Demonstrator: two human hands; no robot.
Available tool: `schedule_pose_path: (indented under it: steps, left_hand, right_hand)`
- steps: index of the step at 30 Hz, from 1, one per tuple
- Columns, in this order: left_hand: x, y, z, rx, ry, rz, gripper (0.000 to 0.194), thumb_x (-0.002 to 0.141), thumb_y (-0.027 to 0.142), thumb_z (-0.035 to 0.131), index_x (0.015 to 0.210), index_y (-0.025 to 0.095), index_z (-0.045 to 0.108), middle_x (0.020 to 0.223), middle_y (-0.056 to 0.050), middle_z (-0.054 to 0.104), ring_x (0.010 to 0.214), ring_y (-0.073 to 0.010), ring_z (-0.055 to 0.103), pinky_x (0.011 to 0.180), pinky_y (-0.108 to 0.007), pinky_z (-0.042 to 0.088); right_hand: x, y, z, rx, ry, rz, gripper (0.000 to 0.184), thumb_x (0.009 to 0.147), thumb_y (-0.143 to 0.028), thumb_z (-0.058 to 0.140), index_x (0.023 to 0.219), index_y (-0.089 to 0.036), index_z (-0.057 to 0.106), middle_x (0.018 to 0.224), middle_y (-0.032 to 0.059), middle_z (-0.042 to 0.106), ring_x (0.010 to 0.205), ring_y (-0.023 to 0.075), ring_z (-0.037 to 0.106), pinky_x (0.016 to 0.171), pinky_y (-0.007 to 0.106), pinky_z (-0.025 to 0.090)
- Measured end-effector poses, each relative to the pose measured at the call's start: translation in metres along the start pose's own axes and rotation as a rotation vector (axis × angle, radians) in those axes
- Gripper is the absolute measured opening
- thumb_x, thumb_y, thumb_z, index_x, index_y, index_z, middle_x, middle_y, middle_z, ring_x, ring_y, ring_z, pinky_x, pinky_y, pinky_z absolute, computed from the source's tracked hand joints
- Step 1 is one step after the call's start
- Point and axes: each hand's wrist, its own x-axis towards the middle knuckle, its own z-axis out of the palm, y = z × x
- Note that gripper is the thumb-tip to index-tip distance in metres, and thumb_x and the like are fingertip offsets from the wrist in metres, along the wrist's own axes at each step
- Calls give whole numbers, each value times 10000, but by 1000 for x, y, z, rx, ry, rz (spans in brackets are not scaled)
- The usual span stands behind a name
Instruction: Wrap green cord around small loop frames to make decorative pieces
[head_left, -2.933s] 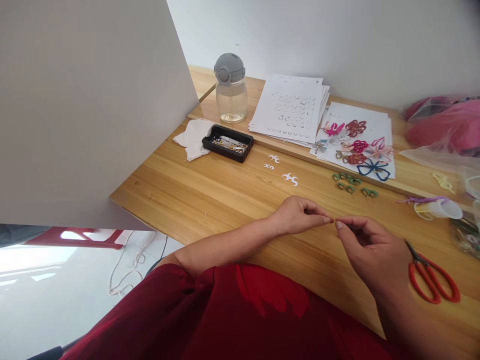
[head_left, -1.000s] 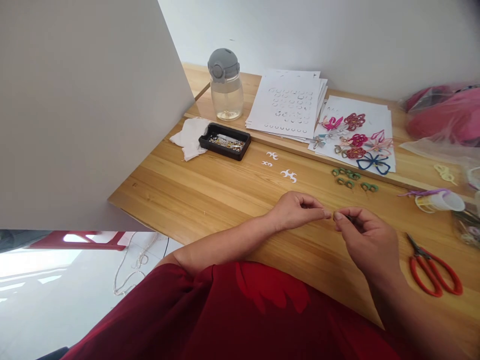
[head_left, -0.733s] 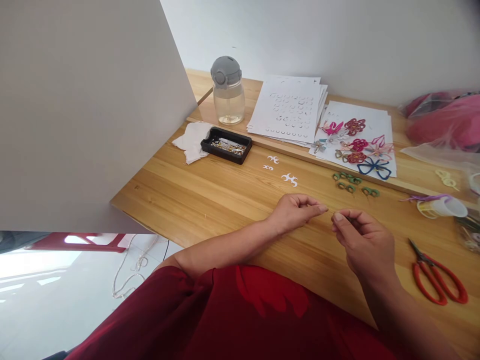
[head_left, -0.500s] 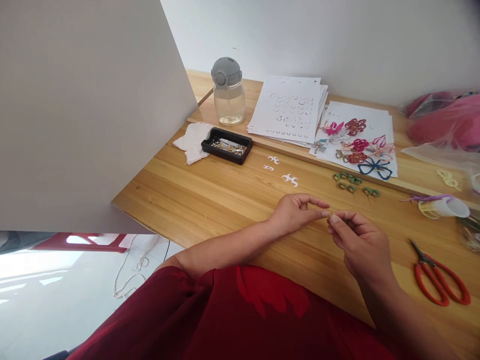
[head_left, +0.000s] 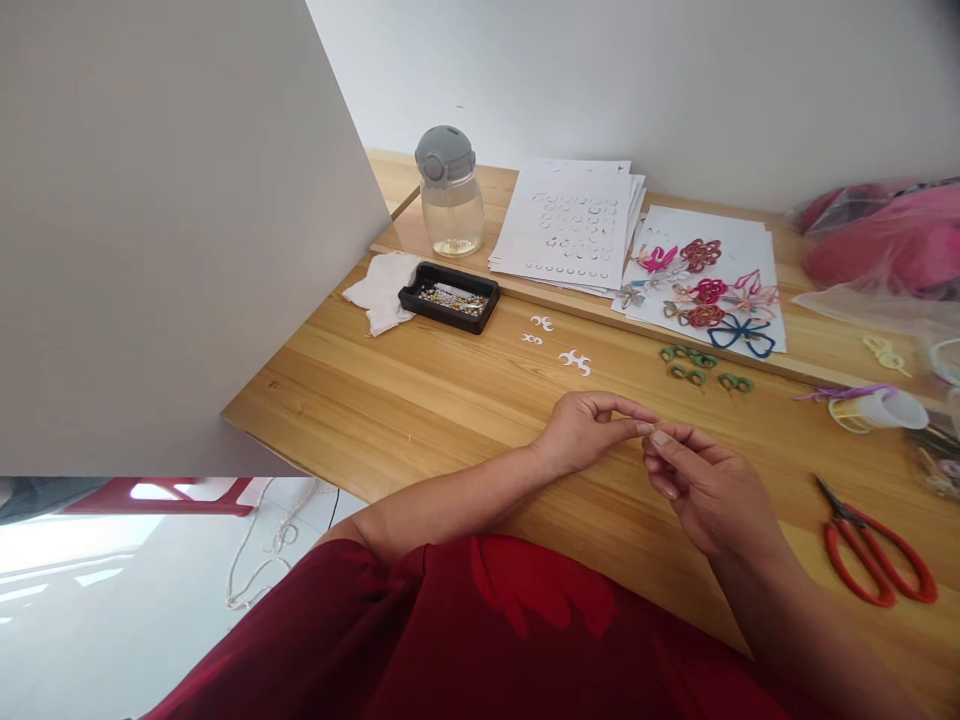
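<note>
Above the wooden table, the fingertips of my left hand (head_left: pixel 589 430) and my right hand (head_left: pixel 709 485) meet. Thumb and fingers are pinched in both, around something too small and too covered to make out. Beyond them lie white crescent paper cut-outs (head_left: pixel 576 362) and, further right, several green looped pieces (head_left: pixel 690 357) with thin wire ends. Red-handled scissors (head_left: pixel 874 545) rest to the right of my right hand, blades pointing away from me.
A black tray (head_left: pixel 450 297) of small beads sits by a white cloth (head_left: pixel 379 295) and a water bottle (head_left: pixel 452 195). Paper sheets (head_left: pixel 562 220) and colourful flower ornaments (head_left: pixel 705 290) lie at the back. A thread spool (head_left: pixel 881 408) is at right; a grey panel (head_left: pixel 165 240) stands left.
My right hand has shifted slightly left and turned a little, its fingertips still against the left hand's. The view has tilted slightly; the things on the table stay where they were.
</note>
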Motion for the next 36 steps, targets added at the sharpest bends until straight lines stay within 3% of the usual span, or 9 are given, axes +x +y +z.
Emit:
schedule_pose_path:
  steps: [6, 10, 15, 17, 20, 24, 26, 33, 36]
  left_hand:
    - [1, 0, 3, -24, 58, -67, 305, 788, 415, 833, 855, 129, 751, 533, 79, 405, 544, -73, 306, 567, -249, 234]
    - [2, 0, 5, -142, 65, -142, 247, 796, 335, 823, 829, 124, 699, 605, 51, 528, 582, -72, 387, 618, -229, 316]
    - [0, 1, 6, -207, 42, -164, 206, 802, 290, 793, 799, 117, 683, 585, 62, 514, 570, -66, 368, 607, -233, 290]
    - [0, 2, 6, -226, 52, -165, 238, 775, 308, 820, 792, 120, 676, 615, 51, 548, 599, -71, 407, 628, -232, 318]
    - [-1, 3, 7, -236, 57, -155, 324, 734, 374, 866, 802, 124, 672, 625, 51, 552, 603, -72, 411, 624, -232, 322]
    - [-2, 2, 6, -196, 48, -114, 270, 767, 337, 839, 818, 122, 684, 608, 59, 519, 588, -65, 381, 611, -232, 302]
    - [-1, 2, 5, -190, 50, -119, 252, 773, 322, 832, 822, 122, 688, 608, 57, 521, 593, -66, 396, 617, -230, 313]
    - [0, 5, 6, -302, 58, -208, 301, 740, 352, 849, 783, 123, 657, 609, 51, 559, 583, -68, 425, 634, -238, 339]
    - [-2, 7, 8, -293, 53, -225, 318, 733, 369, 853, 776, 126, 653, 607, 56, 544, 599, -70, 421, 639, -239, 324]
  right_hand:
    - [2, 13, -5, -115, -36, -113, 401, 660, -488, 920, 896, -221, 734, 699, 13, 645, 565, 112, 515, 444, 226, 377]
    - [6, 20, -18, -705, 71, -672, 406, 844, -351, 797, 1220, -261, 672, 995, 61, 755, 695, 174, 647, 647, 350, 548]
    - [10, 14, -31, -1161, 112, -1223, 224, 905, -201, 743, 1115, -271, 716, 1078, 84, 790, 984, 260, 732, 902, 419, 567]
    - [8, 12, -29, -1112, 113, -1140, 116, 907, -245, 748, 1016, -283, 736, 978, 70, 789, 896, 248, 719, 852, 413, 560]
    - [3, 8, -18, -757, 136, -671, 147, 872, -413, 769, 839, -276, 723, 761, 46, 705, 633, 186, 589, 590, 351, 483]
    - [-2, 1, -5, -79, -171, 138, 381, 703, -571, 822, 702, -241, 631, 662, 19, 578, 525, 140, 457, 399, 269, 297]
    - [-2, 0, -4, -36, -229, 224, 409, 694, -596, 826, 747, -235, 639, 693, 22, 597, 538, 140, 476, 400, 263, 315]
    - [6, 14, -27, -1003, 65, -908, 318, 853, -322, 787, 1161, -279, 721, 1050, 88, 775, 929, 263, 711, 862, 435, 558]
    - [4, 12, -27, -1052, 84, -987, 108, 895, -276, 744, 1001, -288, 758, 947, 74, 780, 916, 262, 713, 865, 423, 545]
